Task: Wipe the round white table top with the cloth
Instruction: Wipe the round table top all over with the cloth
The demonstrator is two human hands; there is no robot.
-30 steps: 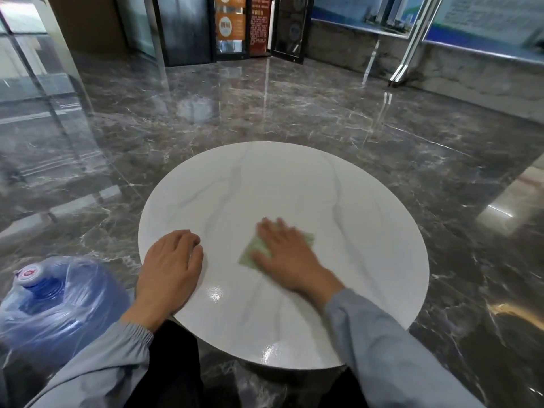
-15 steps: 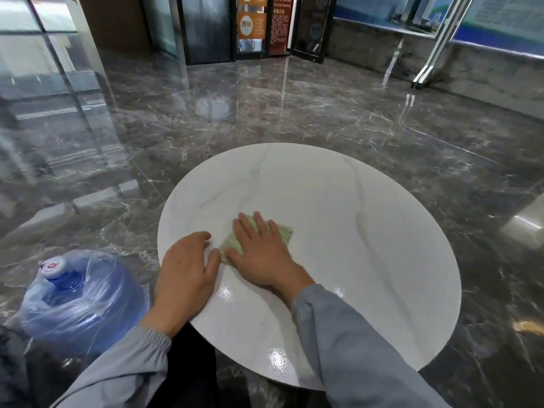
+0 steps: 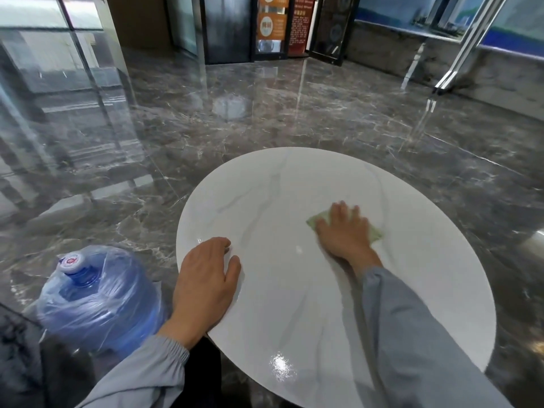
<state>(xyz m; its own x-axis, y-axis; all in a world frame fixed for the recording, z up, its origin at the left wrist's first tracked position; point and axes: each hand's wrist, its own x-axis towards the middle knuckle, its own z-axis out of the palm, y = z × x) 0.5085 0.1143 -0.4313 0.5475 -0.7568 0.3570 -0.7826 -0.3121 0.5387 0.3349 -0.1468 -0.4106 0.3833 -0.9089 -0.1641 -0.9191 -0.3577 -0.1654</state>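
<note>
The round white table top (image 3: pixel 294 178) had thin grey lines in it, and it shone. The right hand (image 3: pixel 346 231) lay flat on a light green cloth (image 3: pixel 316 219). Its fingers were straight and a little apart, and they pressed the cloth down on the table. The cloth was near the middle of the top, a bit toward the far side. Only its corners peeked out from under the hand, one on the left and one on the right. The left hand (image 3: pixel 206 275) lay flat on the table too, at the near left edge, well apart from the cloth. Its fingers were loose and open, and it held nothing. Both arms wore grey sleeves (image 3: pixel 412 334). A big blue water bottle (image 3: pixel 97 301) in a clear plastic bag sat on the floor just beside the table, on the left. It had a white and red cap. The floor (image 3: pixel 265 113) was dark, shiny stone with pale lines in it
</note>
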